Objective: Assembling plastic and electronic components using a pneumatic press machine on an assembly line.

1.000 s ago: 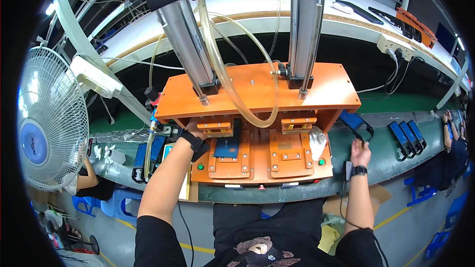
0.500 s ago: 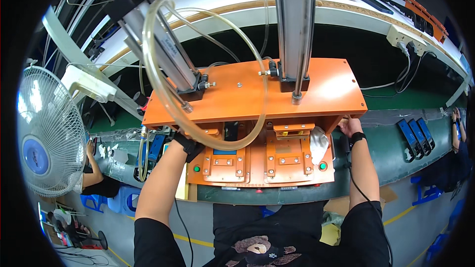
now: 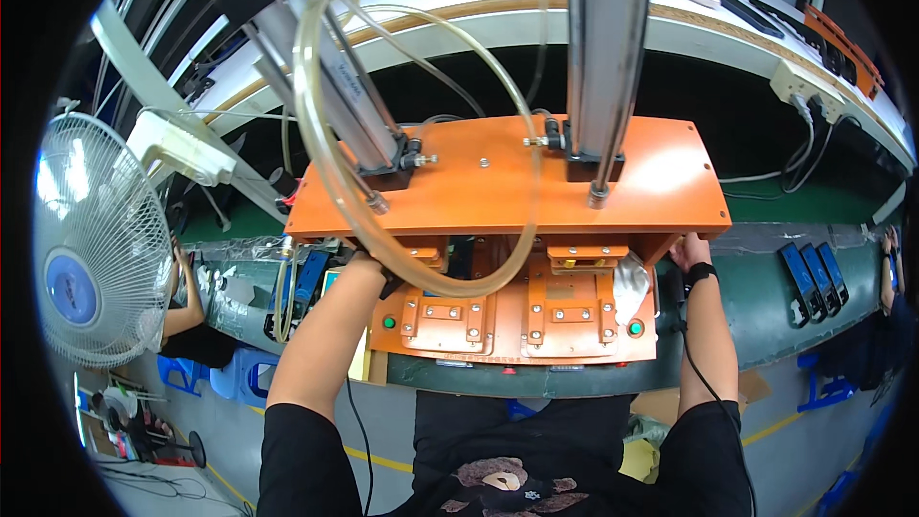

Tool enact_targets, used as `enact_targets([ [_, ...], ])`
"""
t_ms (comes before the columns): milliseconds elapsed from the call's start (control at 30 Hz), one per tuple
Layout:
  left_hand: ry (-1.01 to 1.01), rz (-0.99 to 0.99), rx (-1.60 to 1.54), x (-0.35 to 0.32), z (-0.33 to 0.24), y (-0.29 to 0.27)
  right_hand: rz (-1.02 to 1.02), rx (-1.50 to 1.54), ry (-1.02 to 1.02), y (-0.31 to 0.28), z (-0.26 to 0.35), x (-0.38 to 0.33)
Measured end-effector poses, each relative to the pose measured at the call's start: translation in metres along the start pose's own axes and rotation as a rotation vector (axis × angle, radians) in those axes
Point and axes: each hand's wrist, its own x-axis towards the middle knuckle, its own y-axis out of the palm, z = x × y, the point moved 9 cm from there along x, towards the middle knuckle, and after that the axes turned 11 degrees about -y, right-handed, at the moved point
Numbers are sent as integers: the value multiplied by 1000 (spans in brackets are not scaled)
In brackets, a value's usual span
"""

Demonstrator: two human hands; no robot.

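An orange pneumatic press (image 3: 450, 172) with two upright cylinders stands in front of me. My left forearm reaches in at its left side; the left hand is hidden under the top plate and behind a clear looped hose (image 3: 321, 124). My right hand (image 3: 689, 251) is at the press's right side wall, its fingertips hidden behind the edge. Below the top plate sit a left fixture (image 3: 443, 320) and a right fixture (image 3: 571, 314), both orange. A dark piece (image 3: 461, 254) shows at the back of the left one. A crumpled whitish wrap (image 3: 630, 287) lies beside the right fixture.
Green buttons (image 3: 389, 323) sit at the press's front corners. Several blue-black parts (image 3: 814, 282) stand on the green bench to the right; another blue part (image 3: 310, 273) lies left. A fan (image 3: 100, 239) stands far left, and a power strip (image 3: 806, 96) hangs behind. Co-workers' arms show at both sides.
The view has shifted, so the press appears further right. My left hand has gone deeper under the top plate. The blue strip in the left fixture no longer shows. My right hand stays at the side wall.
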Motion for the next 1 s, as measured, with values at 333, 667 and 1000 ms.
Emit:
enact_targets([
  [333, 26, 38, -10, -32, 1, 4, 51, 95, -54, -23, -6, 17],
  [667, 343, -338, 93, -132, -39, 23, 203, -81, 79, 15, 32, -39],
  [1000, 322, -542, -315, -145, -18, 38, -927, -1404, -514, -274, 191, -112],
])
